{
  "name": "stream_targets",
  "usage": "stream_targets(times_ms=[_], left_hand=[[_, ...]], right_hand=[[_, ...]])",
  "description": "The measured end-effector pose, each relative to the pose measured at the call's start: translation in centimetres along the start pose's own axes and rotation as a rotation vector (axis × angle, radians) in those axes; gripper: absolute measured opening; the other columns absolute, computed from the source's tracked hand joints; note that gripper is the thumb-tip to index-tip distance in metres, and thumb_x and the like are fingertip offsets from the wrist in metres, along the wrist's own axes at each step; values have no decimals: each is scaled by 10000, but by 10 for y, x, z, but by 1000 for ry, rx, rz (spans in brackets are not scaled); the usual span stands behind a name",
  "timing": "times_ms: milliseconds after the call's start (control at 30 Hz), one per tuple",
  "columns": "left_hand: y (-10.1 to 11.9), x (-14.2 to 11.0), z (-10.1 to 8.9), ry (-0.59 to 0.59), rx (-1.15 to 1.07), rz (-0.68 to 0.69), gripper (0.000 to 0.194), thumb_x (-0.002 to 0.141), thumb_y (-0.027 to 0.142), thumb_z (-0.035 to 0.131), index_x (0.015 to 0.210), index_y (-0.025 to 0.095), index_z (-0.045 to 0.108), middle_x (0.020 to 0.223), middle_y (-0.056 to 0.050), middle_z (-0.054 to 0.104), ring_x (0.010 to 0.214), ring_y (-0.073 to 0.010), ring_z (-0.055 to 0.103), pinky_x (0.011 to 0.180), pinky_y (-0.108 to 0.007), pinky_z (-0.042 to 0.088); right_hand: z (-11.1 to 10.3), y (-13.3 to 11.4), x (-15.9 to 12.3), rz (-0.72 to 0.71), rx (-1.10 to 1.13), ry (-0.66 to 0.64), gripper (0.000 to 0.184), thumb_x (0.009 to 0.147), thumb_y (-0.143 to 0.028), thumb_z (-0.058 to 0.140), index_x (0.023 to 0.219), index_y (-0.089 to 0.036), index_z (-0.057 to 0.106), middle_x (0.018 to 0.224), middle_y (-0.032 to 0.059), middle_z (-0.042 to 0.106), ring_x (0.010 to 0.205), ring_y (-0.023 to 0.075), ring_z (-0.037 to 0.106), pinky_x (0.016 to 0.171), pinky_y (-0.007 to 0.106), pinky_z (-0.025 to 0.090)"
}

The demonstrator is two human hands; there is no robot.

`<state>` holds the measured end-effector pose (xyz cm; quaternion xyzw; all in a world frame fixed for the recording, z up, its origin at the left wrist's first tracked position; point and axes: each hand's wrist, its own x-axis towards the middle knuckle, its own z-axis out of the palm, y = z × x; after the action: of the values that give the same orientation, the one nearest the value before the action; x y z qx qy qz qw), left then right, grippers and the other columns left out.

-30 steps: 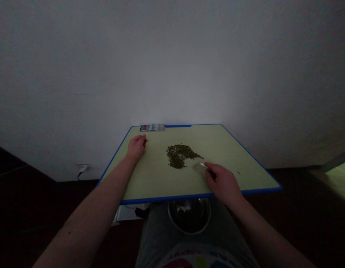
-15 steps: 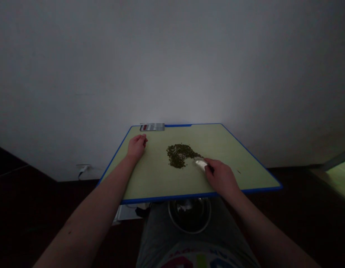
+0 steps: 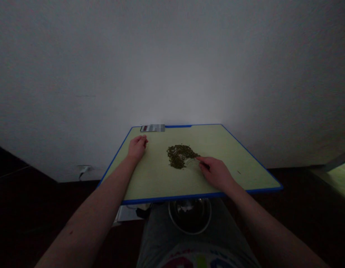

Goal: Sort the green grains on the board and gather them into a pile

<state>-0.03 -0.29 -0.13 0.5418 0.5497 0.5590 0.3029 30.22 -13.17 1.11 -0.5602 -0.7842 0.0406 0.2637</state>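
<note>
Finding the green grain heap (image 3: 179, 156) largely intact on the board (image 3: 150, 182); our left hand (image 3: 137, 147) loosely curled, empty; right hand (image 3: 215, 173) narrow by clear dish (image 3: 192, 163), hold unclear; steel bowl (image 3: 189, 216) below.

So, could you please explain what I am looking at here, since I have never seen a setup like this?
This is one view from a camera worn on a person's head, looking down at their own hands. The left hand rests on a pale green board with a blue edge, near a blurred, phone-like object. The right hand lies beside a heap of small dark green bits, apparently holding a small clear piece, though that is hard to make out. A metal bowl sits below the board.
</note>
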Motion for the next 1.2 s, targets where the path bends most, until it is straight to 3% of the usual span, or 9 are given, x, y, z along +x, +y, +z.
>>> stream_targets(times_ms=[333, 1200], left_hand=[[-1, 1, -2, -7, 4, -7, 329, 734, 450, 476, 564, 170, 515, 430, 36, 411, 379, -75, 353, 386, -212, 273], [-4, 3, -1, 7, -22, -8, 330, 736, 438, 481, 559, 161, 510, 432, 40, 409, 379, -70, 350, 391, -209, 269]], right_hand=[[-4, 0, -8, -21, 85, 0, 318, 823, -198, 431, 1089, -200, 606, 1017, 58, 655, 900, 179, 606, 809, 320, 463], [9, -14, 24, -184, 110, -144, 321, 808, -164, 444, 1083, -207, 605, 1030, 53, 649, 920, 180, 590, 825, 319, 441]])
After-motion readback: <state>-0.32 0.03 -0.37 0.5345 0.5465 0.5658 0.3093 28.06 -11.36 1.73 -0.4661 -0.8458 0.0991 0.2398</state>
